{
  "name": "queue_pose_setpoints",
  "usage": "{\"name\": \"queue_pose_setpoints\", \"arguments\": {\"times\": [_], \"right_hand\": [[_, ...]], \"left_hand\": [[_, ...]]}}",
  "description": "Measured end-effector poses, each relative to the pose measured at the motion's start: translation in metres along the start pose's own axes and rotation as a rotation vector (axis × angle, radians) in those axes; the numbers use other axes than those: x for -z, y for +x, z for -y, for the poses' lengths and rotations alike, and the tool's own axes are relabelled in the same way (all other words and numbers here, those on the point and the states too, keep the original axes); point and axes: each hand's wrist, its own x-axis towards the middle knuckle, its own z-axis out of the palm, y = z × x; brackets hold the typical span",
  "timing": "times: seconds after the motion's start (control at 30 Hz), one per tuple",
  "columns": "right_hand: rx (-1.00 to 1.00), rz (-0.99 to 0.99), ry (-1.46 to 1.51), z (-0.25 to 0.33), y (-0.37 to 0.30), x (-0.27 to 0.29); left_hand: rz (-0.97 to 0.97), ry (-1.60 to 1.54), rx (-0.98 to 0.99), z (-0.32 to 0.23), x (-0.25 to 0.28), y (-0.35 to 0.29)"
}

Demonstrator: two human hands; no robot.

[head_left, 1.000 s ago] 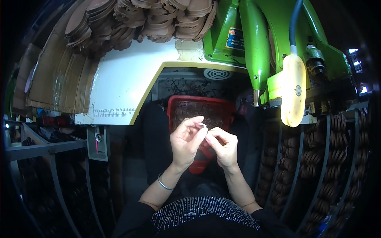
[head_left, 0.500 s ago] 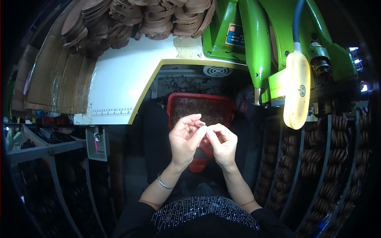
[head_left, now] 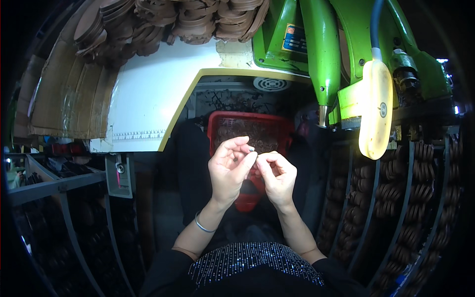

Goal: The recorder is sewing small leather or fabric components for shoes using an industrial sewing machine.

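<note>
Both of my hands meet in front of my lap, above a red plastic basket (head_left: 215,119) that holds brown scraps. My left hand (head_left: 227,168) is closed in a pinch, with a tiny silvery-grey piece (head_left: 251,148) showing at its fingertips; what it is cannot be made out. Close against it, my right hand (head_left: 278,175) pinches thumb to forefinger at the same spot. Anything between the right fingertips is too small to name. A metal bangle (head_left: 202,223) circles my left wrist.
Stacks of brown sole-shaped pieces (head_left: 193,20) lie on the white table (head_left: 148,94) beside cardboard (head_left: 74,99). At right stands a green machine (head_left: 319,54) with a lit yellow lamp (head_left: 376,109). Racks of brown pieces (head_left: 391,193) flank me on the right, a metal rack (head_left: 59,187) on the left.
My hands stay together in nearly the same pose, the left fingers shifted slightly. The surroundings sit a little higher in the picture, and the lamp and machine a little further right.
</note>
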Motion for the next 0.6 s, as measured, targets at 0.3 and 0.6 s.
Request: {"name": "queue_pose_setpoints", "arguments": {"times": [0.3,0.6], "right_hand": [[0.029,-0.005,-0.034,-0.005,-0.003,-0.003],[-0.038,0.021,-0.013,0.0,-0.004,-0.004]], "left_hand": [[-0.018,-0.114,0.104,-0.005,0.001,0.002],[-0.109,-0.292,0.139,-0.005,0.013,0.01]]}}
